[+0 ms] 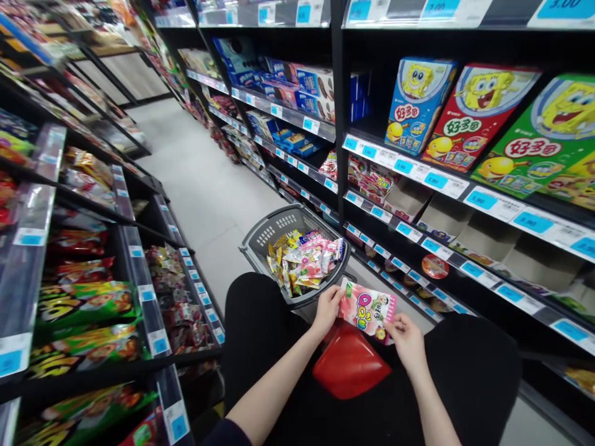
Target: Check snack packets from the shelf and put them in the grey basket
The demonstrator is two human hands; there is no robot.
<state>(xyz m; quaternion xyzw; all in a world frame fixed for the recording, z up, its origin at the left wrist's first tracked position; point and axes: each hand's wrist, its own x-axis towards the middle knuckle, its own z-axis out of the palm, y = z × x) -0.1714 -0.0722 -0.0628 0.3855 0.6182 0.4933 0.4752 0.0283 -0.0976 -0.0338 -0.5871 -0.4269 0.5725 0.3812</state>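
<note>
Between my two hands is a pink and white candy packet with large "QQ" lettering (367, 311), held almost flat above my lap. My left hand (328, 305) pinches its left edge, and my right hand (404, 334) grips its lower right corner. Just beyond my left hand stands a grey shopping basket (260, 263) on the floor. Inside it lies a heap of small candy packets (304, 260), yellow ones to the left and pink ones to the right. Below the packet, a glossy red object (351, 365) rests between my black-clothed legs; its kind is unclear.
To the right, a shelf holds blue, red and green cartoon snack boxes (481, 118) above rows of open cartons (478, 232). A round red-lidded tub (436, 266) sits lower down. On the left, tiered racks carry green snack bags (86, 303). The pale aisle floor (204, 167) runs between them.
</note>
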